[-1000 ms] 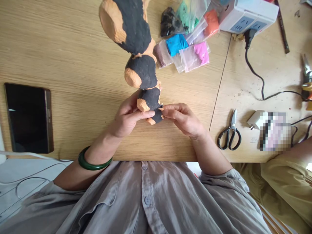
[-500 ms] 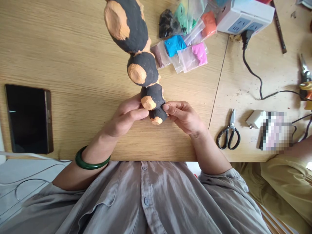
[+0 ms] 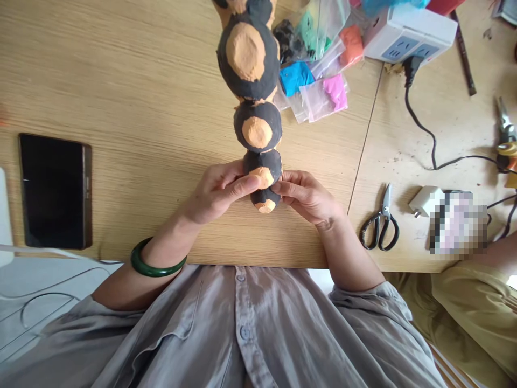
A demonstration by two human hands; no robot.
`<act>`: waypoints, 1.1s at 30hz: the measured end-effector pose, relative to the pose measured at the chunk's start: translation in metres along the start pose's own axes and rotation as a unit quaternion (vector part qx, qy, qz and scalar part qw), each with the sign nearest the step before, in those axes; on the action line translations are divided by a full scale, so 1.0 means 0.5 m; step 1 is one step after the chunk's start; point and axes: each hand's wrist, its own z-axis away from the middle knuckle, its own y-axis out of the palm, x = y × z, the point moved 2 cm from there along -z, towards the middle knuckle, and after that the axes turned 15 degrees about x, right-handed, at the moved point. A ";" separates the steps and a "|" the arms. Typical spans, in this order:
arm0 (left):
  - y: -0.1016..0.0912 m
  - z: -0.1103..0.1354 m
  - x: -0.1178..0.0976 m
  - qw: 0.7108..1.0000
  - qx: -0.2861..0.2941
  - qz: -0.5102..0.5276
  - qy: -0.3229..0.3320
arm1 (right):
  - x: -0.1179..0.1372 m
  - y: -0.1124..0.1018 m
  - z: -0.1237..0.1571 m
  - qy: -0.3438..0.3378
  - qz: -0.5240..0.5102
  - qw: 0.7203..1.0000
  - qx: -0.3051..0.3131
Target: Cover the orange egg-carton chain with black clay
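Both hands grip the lower end of a knobbly clay figure (image 3: 257, 125), made of rounded black segments with orange patches that get smaller toward me. Its top runs out of the frame. My left hand (image 3: 220, 192), with a green bangle (image 3: 157, 264) further up the arm, is closed round the left side, its thumb on an orange patch near the bottom. On the opposite side my right hand (image 3: 305, 195) pinches the joint above the lowest segment between thumb and fingers. Some fingertips are hidden behind the figure.
Bags of coloured clay (image 3: 323, 91) lie beyond the figure. A power strip (image 3: 410, 35) with a plugged-in cord stands at the far right. Scissors (image 3: 381, 218), a white charger (image 3: 425, 201) and pliers (image 3: 505, 126) lie to the right; a phone (image 3: 55, 191) lies left. Another person's leg (image 3: 472, 302) shows at the lower right.
The clay figure has swung from leaning left to nearly upright in view and turned, so its orange patches face me. My left thumb has shifted right onto a patch.
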 end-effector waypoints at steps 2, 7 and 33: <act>0.005 -0.003 -0.004 1.000 -0.003 0.006 -0.010 | 0.002 -0.001 0.002 0.003 0.001 1.000 -0.007; -0.007 0.001 0.005 0.999 -0.053 0.000 -0.011 | 0.011 0.003 0.008 -0.025 0.029 0.999 -0.036; 0.009 -0.011 -0.002 0.977 -0.136 -0.163 -0.006 | -0.002 0.037 -0.006 -0.074 0.159 0.977 -0.122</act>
